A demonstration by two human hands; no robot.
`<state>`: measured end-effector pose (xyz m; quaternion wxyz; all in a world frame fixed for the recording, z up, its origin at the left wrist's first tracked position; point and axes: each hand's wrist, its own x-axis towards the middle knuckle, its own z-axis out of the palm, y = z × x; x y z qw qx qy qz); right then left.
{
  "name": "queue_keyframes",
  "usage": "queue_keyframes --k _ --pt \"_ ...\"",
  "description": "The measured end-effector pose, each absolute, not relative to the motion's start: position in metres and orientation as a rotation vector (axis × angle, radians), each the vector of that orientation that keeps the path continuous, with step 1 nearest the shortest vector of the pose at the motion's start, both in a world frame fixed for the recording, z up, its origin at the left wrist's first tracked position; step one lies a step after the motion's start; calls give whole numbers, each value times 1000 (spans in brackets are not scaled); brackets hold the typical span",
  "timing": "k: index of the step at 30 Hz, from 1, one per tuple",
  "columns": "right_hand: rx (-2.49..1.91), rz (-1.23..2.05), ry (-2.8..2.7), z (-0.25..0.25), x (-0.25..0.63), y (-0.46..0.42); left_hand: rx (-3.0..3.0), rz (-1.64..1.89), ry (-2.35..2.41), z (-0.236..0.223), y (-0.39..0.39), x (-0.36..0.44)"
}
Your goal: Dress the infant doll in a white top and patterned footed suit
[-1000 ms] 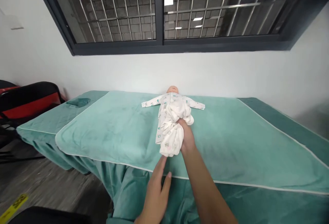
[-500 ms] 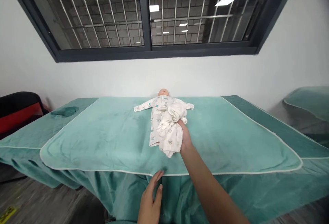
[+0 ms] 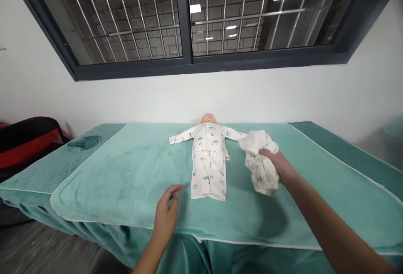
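The hands are apart: the right hand is clamped on a crumpled white cloth bundle, while the left hand is empty, fingers loosely curled, near the left trouser leg. The bundle is to the right of the doll; a shadow on the green blanket suggests it is lifted clear — probably so its folds do not drag. One grip at its middle seems enough to gather the loose cloth, leaving the lower part hanging. The doll lies face up, head at the far side by the wall, sleeves spread, likely so the printed top and trousers lie flat. Whether the bundle touches the right sleeve, I cannot tell.
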<state>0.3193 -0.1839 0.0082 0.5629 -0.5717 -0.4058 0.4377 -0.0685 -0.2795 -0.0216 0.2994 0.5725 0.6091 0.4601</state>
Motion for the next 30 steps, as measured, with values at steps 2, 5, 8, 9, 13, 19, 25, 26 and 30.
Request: queue_keyframes --k 2,5,8,9,13,19,25,26,30 --pt "-1692 757 -1102 -4 338 -179 1545 1256 1576 -18 -250 -58" --pt "-1900 279 -1327 -14 343 -182 1609 1308 1512 -16 -206 -40" --pt "-1697 -67 -1426 -6 314 -187 1632 1392 1444 -15 -157 -21" --pt "-1608 -90 -1441 -1 297 -185 1628 1417 1420 -14 -140 -14" --pt "-1285 326 -1474 13 219 -142 1688 1471 1335 -13 -73 15" --pt "-1429 331 -1430 11 166 -6 1955 1344 1147 -29 -6 27" --pt "-1748 301 -1626 3 181 66 1977 1339 1184 -25 53 34" --pt "-1731 304 -1628 2 184 69 1992 1303 1177 -21 60 36" --pt "-1660 320 -1596 2 191 71 2040 1205 1134 -9 71 37"
